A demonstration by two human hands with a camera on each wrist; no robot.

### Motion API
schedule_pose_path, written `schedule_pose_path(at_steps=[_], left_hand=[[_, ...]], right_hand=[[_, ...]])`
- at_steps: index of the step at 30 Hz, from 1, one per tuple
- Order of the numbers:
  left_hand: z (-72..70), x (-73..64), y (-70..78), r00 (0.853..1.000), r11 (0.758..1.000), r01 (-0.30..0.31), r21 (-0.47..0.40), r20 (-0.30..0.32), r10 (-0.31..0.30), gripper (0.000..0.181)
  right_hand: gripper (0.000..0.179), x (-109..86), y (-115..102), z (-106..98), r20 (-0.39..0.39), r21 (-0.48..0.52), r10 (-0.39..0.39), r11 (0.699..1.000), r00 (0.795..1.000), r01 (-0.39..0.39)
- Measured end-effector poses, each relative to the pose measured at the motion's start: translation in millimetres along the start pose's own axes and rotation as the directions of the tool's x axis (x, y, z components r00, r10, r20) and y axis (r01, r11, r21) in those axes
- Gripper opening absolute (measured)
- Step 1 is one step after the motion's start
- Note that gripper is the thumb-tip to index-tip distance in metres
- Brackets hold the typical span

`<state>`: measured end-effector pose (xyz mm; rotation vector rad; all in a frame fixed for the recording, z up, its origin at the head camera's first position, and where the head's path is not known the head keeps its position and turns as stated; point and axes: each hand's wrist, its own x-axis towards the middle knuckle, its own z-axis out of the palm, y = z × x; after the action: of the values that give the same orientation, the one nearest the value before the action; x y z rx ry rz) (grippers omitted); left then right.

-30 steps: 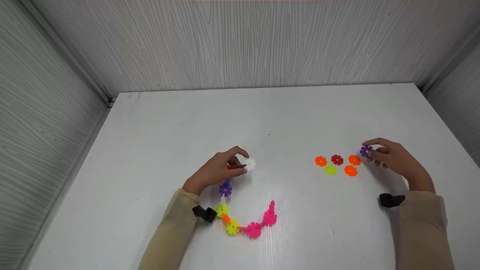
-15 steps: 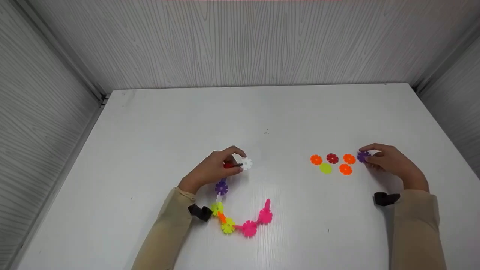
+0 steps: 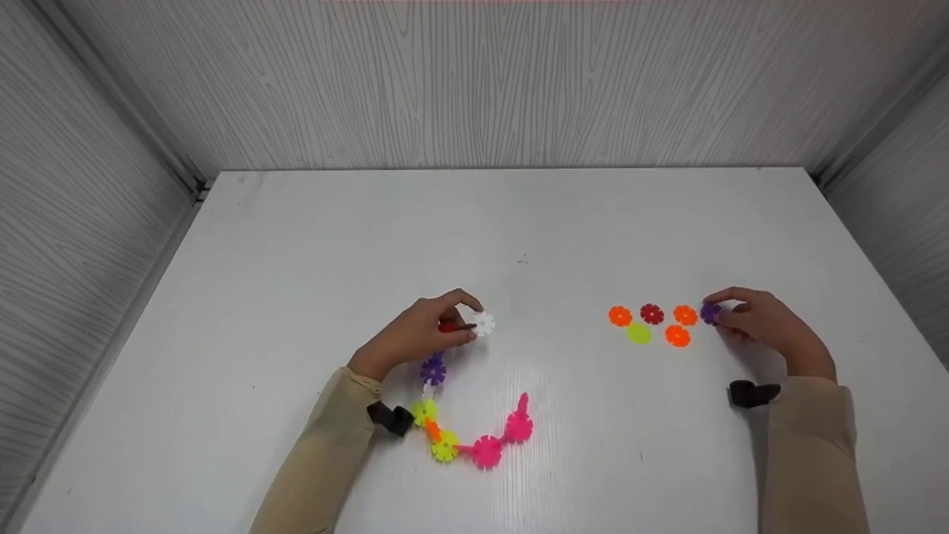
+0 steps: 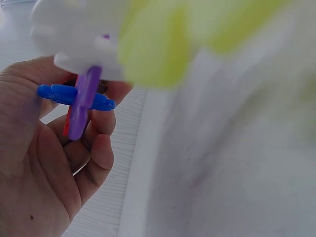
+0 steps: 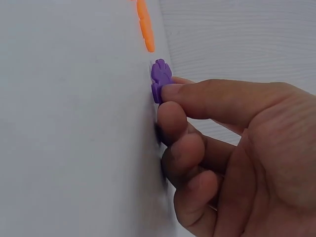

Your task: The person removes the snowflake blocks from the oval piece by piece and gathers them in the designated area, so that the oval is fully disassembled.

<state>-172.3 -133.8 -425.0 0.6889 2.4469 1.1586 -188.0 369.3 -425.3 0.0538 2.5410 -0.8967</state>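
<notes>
My left hand (image 3: 422, 330) grips one end of a chain of interlocking flower-shaped plastic discs. A white disc (image 3: 483, 323) sticks out past its thumb and index finger, with red and dark discs partly hidden behind the fingers. In the left wrist view, a blue disc (image 4: 57, 94) and a purple disc (image 4: 84, 106) cross beneath the palm side. The chain curves down through yellow discs (image 3: 445, 446) to pink discs (image 3: 487, 452) on the table. My right hand (image 3: 767, 326) pinches a separate purple disc (image 3: 710, 314) between thumb and index finger, low at the table surface.
Beside the right hand's disc lie loose orange discs (image 3: 685, 315), a dark red disc (image 3: 652, 314) and a yellow-green disc (image 3: 639, 333). The white table (image 3: 563, 222) ends at a wood-grain panel (image 3: 474, 89) behind, with more panels at both sides.
My right hand has come down toward the table with the purple disc, now level with the orange discs. The left hand keeps its grip on the chain. The head view has shifted slightly.
</notes>
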Motion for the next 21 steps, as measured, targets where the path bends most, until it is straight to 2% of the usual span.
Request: schedule_pose_path(at_steps=[11, 21], left_hand=[[-3.5, -1.5, 1.5, 1.0, 1.0, -0.005, 0.01, 0.002, 0.005, 0.033], [-2.9, -2.5, 2.4, 1.0, 1.0, -0.004, -0.01, -0.011, 0.004, 0.032]], right_hand=[[0.04, 2.6, -0.5, 3.5, -0.008, -0.014, 0.017, 1.0, 1.0, -0.017], [0.045, -0.7, -9.1, -2.9, -0.036, 0.006, -0.054, 0.999, 0.998, 0.054]])
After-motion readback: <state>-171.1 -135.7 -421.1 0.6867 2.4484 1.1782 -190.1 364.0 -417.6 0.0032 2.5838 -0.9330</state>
